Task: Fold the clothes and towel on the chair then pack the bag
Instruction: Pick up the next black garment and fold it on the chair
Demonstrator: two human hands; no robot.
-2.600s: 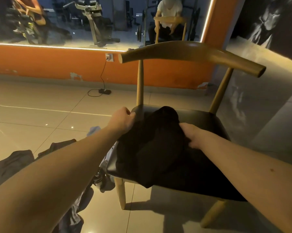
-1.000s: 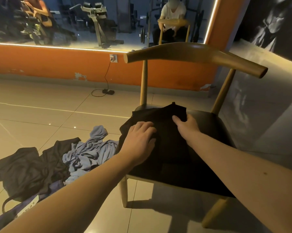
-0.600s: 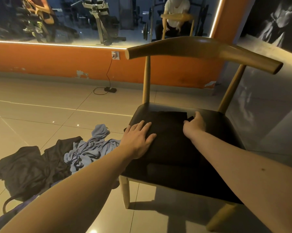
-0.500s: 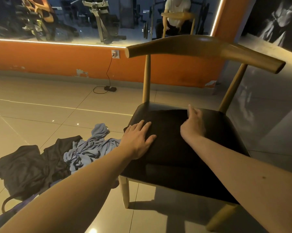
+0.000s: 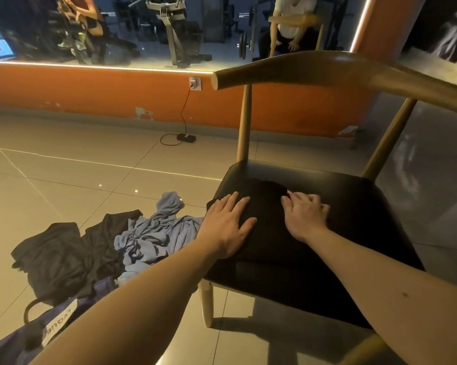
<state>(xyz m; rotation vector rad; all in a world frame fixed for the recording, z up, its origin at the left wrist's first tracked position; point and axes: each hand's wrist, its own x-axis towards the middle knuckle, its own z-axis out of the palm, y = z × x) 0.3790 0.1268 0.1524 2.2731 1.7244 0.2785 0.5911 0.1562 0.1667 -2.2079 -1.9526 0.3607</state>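
Observation:
A folded black garment (image 5: 268,206) lies flat on the black seat of a wooden chair (image 5: 354,206). My left hand (image 5: 227,225) rests palm-down on its left part, fingers spread. My right hand (image 5: 305,214) lies flat on its right part, fingers pointing left. On the floor to the left of the chair lie a crumpled light-blue towel (image 5: 156,233), another black garment (image 5: 64,256) and a dark bag (image 5: 24,338) with a white label and a strap.
The chair's curved wooden backrest (image 5: 340,75) rises beyond the seat. An orange wall with a mirror stands behind it, with a cable and a black adapter (image 5: 186,138) on the tiled floor. A grey wall is on the right.
The bunched black garment has been folded flat on the seat. My right hand drew back from the garment's far edge and now lies flat on top; my left hand stayed pressing.

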